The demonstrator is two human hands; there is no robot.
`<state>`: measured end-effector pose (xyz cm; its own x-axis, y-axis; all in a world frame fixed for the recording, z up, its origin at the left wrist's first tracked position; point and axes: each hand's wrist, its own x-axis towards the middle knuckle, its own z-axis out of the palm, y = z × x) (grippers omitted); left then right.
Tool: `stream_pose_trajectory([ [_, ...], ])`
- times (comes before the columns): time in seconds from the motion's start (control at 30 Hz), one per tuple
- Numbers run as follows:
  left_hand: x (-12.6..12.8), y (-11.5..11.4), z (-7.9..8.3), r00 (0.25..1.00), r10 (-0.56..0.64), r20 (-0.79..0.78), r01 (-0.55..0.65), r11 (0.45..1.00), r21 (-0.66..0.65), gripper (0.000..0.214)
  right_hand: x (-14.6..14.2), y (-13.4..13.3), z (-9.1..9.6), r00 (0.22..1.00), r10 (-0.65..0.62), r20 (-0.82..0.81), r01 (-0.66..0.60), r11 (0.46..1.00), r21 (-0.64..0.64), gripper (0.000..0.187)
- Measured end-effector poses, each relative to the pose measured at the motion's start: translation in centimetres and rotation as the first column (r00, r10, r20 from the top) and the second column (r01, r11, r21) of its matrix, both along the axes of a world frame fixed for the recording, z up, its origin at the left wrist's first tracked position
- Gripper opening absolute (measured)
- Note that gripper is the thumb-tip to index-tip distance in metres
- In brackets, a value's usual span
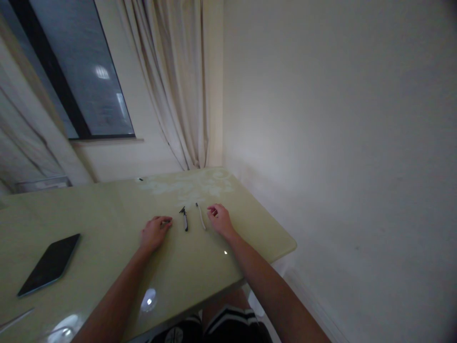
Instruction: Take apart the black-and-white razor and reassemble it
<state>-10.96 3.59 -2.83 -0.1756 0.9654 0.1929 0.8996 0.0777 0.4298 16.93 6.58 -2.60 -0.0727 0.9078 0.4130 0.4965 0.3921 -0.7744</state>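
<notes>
2 slim things lie on the glossy counter [257, 224], in the part toward its far right corner, between the left hand [156, 232] and the right hand [220, 219]. The razor [185, 221] lies nearer the left hand, its dark head toward the far edge and its handle toward the near edge. What looks like a toothbrush [201, 217] lies just beside the right hand, its dark tip also toward the far edge. The 2 things are apart from each other.

The right fingers are loosely bent, with no object visible in them. The left fingers curl toward the thumb above the counter; whether they pinch anything small, I cannot tell.

Both things should be light and stiff, probably plastic for the most part. The razor calls for a hold around the middle of its handle, well clear of the head, where a blade may sit. The toothbrush is thin and probably smooth, so it could roll or skid on this shiny top; a pinch across the middle of its pale shaft, away from the dark tip, should suit it. Neither looks fragile under a gentle grip.

A dark tablet [50, 264] lies flat toward the left of the counter, well apart from both hands.
</notes>
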Motion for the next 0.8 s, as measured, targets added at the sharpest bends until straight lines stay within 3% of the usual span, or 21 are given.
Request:
stream_pose_trajectory([
  [0.13, -0.6, 0.7, 0.1, 0.995, -0.019, 0.102, 0.021, 1.0, -0.013, 0.035, 0.2, -0.2, 0.2, 0.999, -0.049, 0.004, 0.049, 0.999, 0.002, 0.017],
  [0.23, -0.5, 0.2, 0.2, 0.998, -0.007, 0.064, 0.004, 0.998, 0.055, 0.04, 0.2, -0.2, 0.3, 0.996, -0.085, 0.005, 0.085, 0.996, -0.002, 0.017],
  [0.37, 1.9, -1.1, 0.9, 1.0, -0.001, -0.006, 0.002, 0.985, 0.17, 0.045, 0.1, -0.5, 0.6, 0.994, -0.101, 0.033, 0.101, 0.995, 0.011, 0.016],
  [0.47, 5.2, -1.9, 1.8, 0.999, -0.009, -0.033, 0.009, 1.0, 0.009, 0.056, 0.0, -0.8, 0.8, 0.99, -0.123, 0.068, 0.122, 0.992, 0.012, 0.016],
  [0.57, 7.6, -1.8, 2.5, 0.986, -0.017, -0.164, -0.003, 0.993, -0.118, 0.055, 0.0, -1.1, 1.0, 0.99, -0.105, 0.099, 0.103, 0.994, 0.029, 0.017],
  [0.7, 8.3, -1.2, 2.8, 0.985, -0.017, -0.174, -0.011, 0.987, -0.159, 0.046, 0.0, -1.4, 1.2, 0.985, -0.097, 0.141, 0.094, 0.995, 0.026, 0.016],
  [0.8, 9.3, -1.8, 2.8, 0.99, -0.086, -0.11, 0.078, 0.994, -0.074, 0.048, -0.2, -1.6, 1.4, 0.989, -0.071, 0.126, 0.068, 0.997, 0.025, 0.017],
])
